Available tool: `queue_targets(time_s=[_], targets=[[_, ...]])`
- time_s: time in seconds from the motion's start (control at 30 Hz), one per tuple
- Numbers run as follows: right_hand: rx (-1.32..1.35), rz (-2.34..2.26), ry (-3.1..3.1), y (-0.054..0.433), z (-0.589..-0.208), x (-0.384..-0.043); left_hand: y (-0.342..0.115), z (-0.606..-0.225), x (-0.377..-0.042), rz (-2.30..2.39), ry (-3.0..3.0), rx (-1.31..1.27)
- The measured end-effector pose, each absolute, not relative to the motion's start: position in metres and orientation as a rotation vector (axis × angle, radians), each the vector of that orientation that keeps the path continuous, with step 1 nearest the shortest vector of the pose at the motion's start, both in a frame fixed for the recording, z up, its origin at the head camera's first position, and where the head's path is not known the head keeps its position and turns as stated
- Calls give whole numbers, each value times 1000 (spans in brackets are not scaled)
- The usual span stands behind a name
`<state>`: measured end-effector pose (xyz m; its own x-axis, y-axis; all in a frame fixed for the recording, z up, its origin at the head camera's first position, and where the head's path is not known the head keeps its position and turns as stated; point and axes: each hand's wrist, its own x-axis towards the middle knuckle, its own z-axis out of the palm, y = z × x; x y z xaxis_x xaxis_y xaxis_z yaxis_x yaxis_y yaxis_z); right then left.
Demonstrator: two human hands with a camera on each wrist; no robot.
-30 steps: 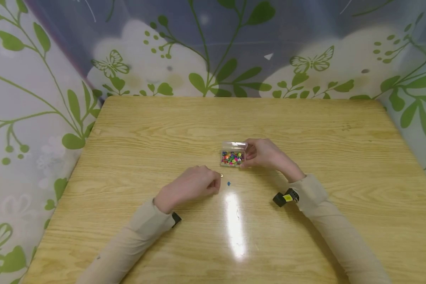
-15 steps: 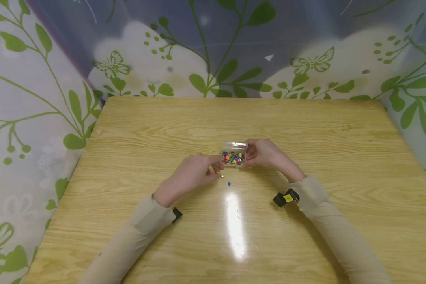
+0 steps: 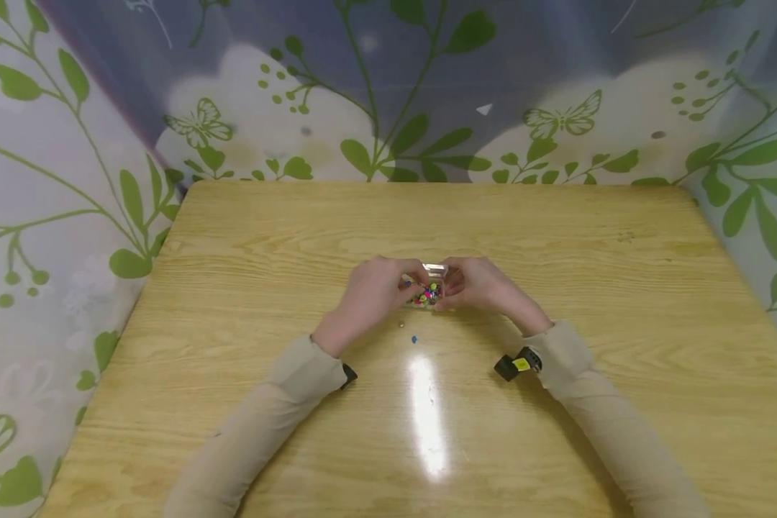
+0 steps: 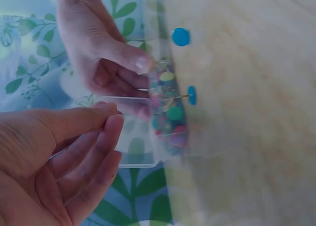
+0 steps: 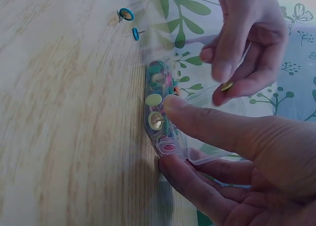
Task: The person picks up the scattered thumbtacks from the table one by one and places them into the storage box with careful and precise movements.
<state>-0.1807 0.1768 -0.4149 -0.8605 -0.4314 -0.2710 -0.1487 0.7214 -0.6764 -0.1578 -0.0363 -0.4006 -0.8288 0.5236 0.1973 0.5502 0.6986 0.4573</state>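
My right hand [image 3: 482,284] grips a small clear plastic box [image 5: 157,112] at its end, thumb at the rim and fingers along the side. Its hinged lid [image 4: 136,159] stands raised. Multicoloured thumbtacks [image 3: 429,293] fill the box. Over its open top, my left hand [image 3: 378,291] pinches a gold thumbtack [image 5: 226,86] between thumb and finger, clearest in the right wrist view. In the left wrist view the left hand [image 4: 64,157] hides that tack. On the table in front of the box lie a blue thumbtack [image 3: 414,339] and another small tack [image 3: 401,324].
The box stands near the middle of a wood-grain table [image 3: 285,237]. Leaf-patterned cloth [image 3: 265,108] hangs behind the table and at both sides. A bright light reflection [image 3: 427,417] lies on the tabletop in front of the tacks. Black camera straps [image 3: 518,363] sit at the wrists.
My left hand has moved up and to the right, from beside the loose tacks to over the open box. The right hand keeps holding the box in place.
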Motion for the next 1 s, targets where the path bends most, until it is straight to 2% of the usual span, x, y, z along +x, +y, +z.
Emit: queue_targets(time_s=[0.33, 0.7, 1.0], targets=[[-459, -951, 2511, 177, -415, -182, -44, -404, -158, -833, -2885, -815], [-457, -931, 2518, 177, -414, -182, -59, -403, -150, -626, -3057, -1083], [-466, -925, 2523, 177, -416, -183, -60, -409, -145, -586, -3129, -1090]])
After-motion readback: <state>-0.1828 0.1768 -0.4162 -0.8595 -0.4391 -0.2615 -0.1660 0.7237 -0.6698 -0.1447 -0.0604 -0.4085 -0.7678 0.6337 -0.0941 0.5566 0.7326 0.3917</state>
